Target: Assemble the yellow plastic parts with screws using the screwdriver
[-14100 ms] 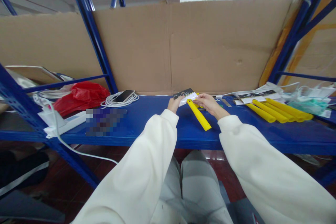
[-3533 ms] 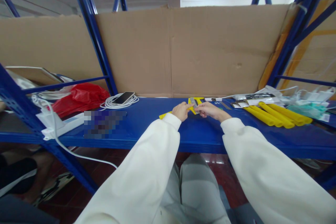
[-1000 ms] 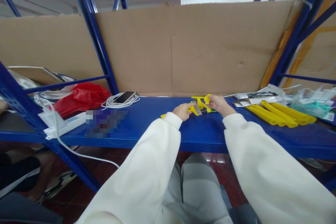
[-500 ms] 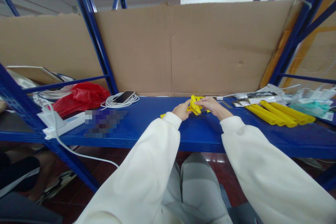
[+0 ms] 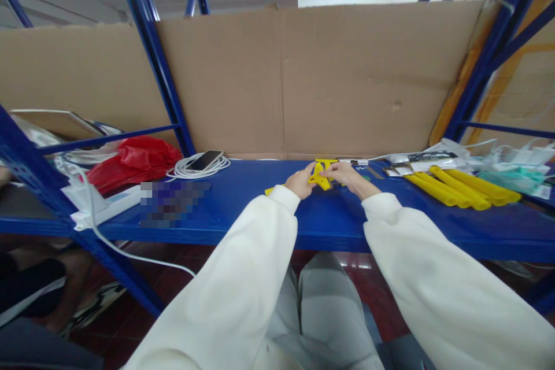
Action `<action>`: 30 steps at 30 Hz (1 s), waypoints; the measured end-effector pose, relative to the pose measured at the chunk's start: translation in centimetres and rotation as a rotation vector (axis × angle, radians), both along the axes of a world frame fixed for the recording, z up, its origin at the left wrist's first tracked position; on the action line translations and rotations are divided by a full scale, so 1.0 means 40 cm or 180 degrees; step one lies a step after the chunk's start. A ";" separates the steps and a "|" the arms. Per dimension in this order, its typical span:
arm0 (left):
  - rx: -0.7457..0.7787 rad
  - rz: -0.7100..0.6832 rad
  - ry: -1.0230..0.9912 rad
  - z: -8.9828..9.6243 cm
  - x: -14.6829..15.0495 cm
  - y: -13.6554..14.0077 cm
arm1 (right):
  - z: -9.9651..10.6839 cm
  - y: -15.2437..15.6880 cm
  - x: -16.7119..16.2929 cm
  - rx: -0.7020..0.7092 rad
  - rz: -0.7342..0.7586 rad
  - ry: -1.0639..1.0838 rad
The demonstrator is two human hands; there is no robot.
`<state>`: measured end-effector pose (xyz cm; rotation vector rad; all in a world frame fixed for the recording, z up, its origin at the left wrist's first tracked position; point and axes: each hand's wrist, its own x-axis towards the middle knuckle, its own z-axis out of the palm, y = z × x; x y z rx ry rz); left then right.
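Observation:
My left hand point(image 5: 299, 183) is closed around the left side of a yellow plastic scraper head point(image 5: 321, 179), held low over the blue shelf. From the other side, the fingers of my right hand point(image 5: 348, 176) are pinched at the same piece, with their tips on its upper right part. What lies between those fingertips is too small to make out. Just behind the hands is another yellow plastic piece point(image 5: 326, 161), flat-topped and partly hidden. A bit of yellow point(image 5: 269, 191) shows beside my left wrist.
Yellow tubes point(image 5: 459, 188) lie on the blue shelf point(image 5: 251, 225) at right, near plastic packets point(image 5: 429, 157). Dark flat strips point(image 5: 375, 171) lie behind my right hand. At left are a phone point(image 5: 205, 160) on a coiled white cable, a red bag point(image 5: 139, 161) and a power strip point(image 5: 115, 203).
My right hand has shifted slightly left and down, its fingers drawn in more at the yellow scraper head. The piece behind shows more. My left hand stays nearly in place.

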<state>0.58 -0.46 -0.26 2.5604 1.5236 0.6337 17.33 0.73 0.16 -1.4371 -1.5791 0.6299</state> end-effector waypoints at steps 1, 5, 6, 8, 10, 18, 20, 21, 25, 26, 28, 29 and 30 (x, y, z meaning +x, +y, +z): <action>-0.0002 0.0003 -0.0003 0.000 0.000 0.001 | -0.001 0.001 0.000 0.0015 0.0001 -0.0019; 0.0001 -0.0001 0.0005 -0.002 0.000 0.004 | -0.011 0.008 0.003 0.0189 0.0085 -0.0092; 0.0000 -0.0001 0.0005 -0.002 0.000 0.004 | -0.016 0.012 0.005 0.0237 0.0084 -0.0103; -0.0010 -0.0015 0.0007 -0.002 -0.001 0.003 | -0.024 0.018 0.007 0.0312 0.0034 -0.0137; -0.0034 -0.0043 0.0012 0.001 -0.002 0.000 | -0.032 0.025 0.007 0.0375 -0.0035 -0.0194; 0.0110 -0.0115 -0.0016 0.007 -0.006 -0.012 | -0.011 0.070 0.095 0.0539 -0.1017 -0.0232; 0.0148 -0.0158 0.0080 0.005 -0.006 -0.011 | -0.009 0.079 0.151 0.0492 -0.1502 -0.0471; 0.0145 -0.0175 0.0142 0.005 -0.006 -0.009 | -0.011 0.081 0.179 0.0380 -0.1684 -0.0605; 0.0037 -0.0201 0.0303 0.004 -0.003 -0.005 | -0.033 0.087 0.259 -0.0018 -0.1979 -0.0957; 0.0020 -0.0198 0.0307 0.005 -0.003 -0.005 | -0.039 0.090 0.270 -0.0059 -0.1988 -0.0978; -0.0003 -0.0182 0.0299 0.005 -0.002 -0.005 | -0.052 0.101 0.285 -0.0075 -0.1984 -0.0991; -0.0013 -0.0177 0.0294 0.005 -0.001 -0.005 | -0.058 0.109 0.291 -0.0069 -0.1974 -0.1009; -0.0021 -0.0174 0.0287 0.005 -0.001 -0.005 | -0.063 0.118 0.297 -0.0061 -0.1948 -0.1041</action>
